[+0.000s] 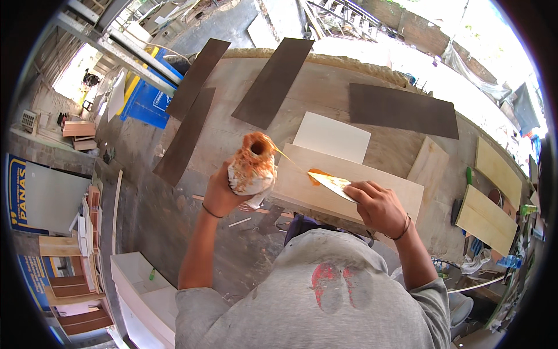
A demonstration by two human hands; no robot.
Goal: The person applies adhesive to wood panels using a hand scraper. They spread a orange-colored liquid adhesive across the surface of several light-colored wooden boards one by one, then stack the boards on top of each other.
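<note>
Head view: our left hand [218, 195] grips crusted bottle [251, 176], centre; our right pinches spreader [337, 187] at amber glue [314, 179] on pale board [296, 189], right of centre. Seemingly, we're applying glue; next move likely calls for even strokes.

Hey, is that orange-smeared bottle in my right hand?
No, your left hand grips the bottle, while your right hand holds a flat spreader.

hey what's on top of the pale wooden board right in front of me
An orange blob lies on the pale wooden board. Your right hand holds a spreader over part of it; what's directly beneath the spreader is hidden.
</note>
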